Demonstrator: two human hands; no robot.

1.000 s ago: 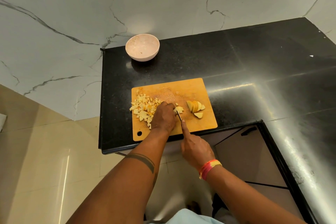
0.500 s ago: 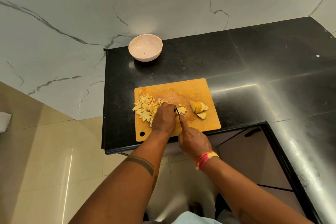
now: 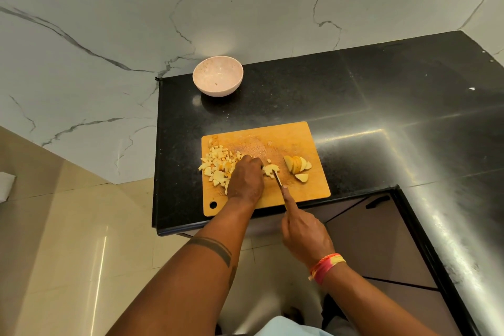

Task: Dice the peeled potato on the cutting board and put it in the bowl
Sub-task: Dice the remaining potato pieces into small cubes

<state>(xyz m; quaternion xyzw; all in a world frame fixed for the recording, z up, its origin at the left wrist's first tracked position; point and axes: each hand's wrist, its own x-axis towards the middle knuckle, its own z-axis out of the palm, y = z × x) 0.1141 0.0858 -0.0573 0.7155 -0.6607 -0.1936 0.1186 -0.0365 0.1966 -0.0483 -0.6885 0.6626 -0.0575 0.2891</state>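
Note:
An orange cutting board lies on the black counter. A heap of diced potato covers its left part, and several potato slices lie on its right. My left hand is curled over small potato pieces in the middle of the board. My right hand grips a knife, forefinger along its back, blade tip at those pieces. A pale pink bowl stands at the counter's back left corner, apart from the board.
The black counter runs right and turns toward me along the right side. A marble wall rises behind it. Below the counter's front edge are cabinet fronts with a dark handle. Beige floor tiles lie to the left.
My right hand has drawn back toward me with the knife, so more of the blade shows. My left hand stays on the potato pieces. The camera shifted slightly.

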